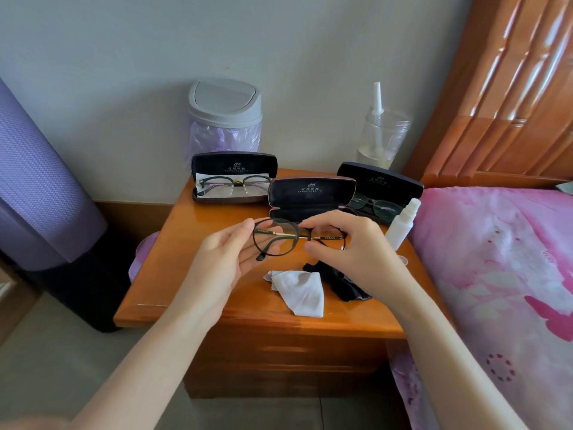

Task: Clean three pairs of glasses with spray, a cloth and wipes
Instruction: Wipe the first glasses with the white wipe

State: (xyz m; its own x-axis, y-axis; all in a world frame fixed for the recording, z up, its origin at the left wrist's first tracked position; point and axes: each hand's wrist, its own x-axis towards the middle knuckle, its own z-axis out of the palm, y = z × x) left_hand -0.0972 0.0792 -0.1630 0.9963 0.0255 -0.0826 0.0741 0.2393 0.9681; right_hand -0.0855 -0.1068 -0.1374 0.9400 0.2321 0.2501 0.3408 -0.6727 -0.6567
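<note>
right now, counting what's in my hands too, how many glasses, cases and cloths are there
glasses: 3 (held pair, left-case pair, right-case pair)
open cases: 3 (left case, middle case, right case)
cloths: 2 (white cloth, black cloth)
total: 8

We hold the round black-framed glasses (pixel 297 237) above the desk (pixel 186 243), temples folded in. Our left hand (pixel 229 252) pinches one rim and our right hand (pixel 350 243) pinches the frame near the bridge. A second pair (pixel 234 184) lies in the back-left case (pixel 234 162), and a third pair (pixel 376 206) in the right-hand case (pixel 381 178). The white spray bottle (pixel 401 226) stands upright beside it. A crumpled white cloth (pixel 300 290) touches a black cloth (pixel 341 280) near the front.
</note>
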